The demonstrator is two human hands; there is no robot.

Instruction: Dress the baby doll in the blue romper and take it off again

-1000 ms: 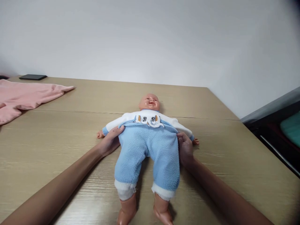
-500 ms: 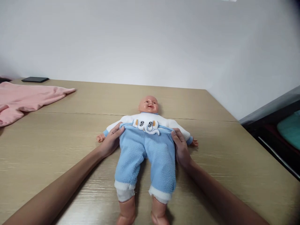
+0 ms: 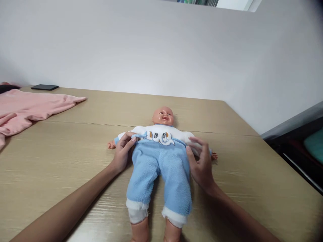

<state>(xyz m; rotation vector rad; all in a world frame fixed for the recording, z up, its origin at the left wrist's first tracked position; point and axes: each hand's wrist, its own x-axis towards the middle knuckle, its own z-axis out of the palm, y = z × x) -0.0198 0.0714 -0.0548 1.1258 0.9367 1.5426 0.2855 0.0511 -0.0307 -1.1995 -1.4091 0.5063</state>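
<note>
A baby doll point(image 3: 163, 116) lies on its back on the table, head away from me, arms out to both sides. It wears a white shirt point(image 3: 141, 129) with an elephant face point(image 3: 161, 137) on the front and blue fleece pants point(image 3: 174, 178) with white cuffs. At the doll's waist, my left hand point(image 3: 123, 151) pinches a light-blue strip of fabric edge, which looks like the shirt's hem point(image 3: 141, 136). My right hand point(image 3: 202, 161) is beside the other end of the waistband, fingers apart and holding nothing. The doll's feet are cut off by the frame.
Pink cloth point(image 3: 30, 106) is spread on the left of the wooden table point(image 3: 75, 168). A dark flat device point(image 3: 44, 87) lies near the wall point(image 3: 141, 50) at the back left. Past the table's right edge stands a dark frame with something teal point(image 3: 314, 144).
My right hand has let go of the waistband and spread its fingers. My left hand still pinches fabric at the waist, now with a strip lifted. The view has shifted slightly.
</note>
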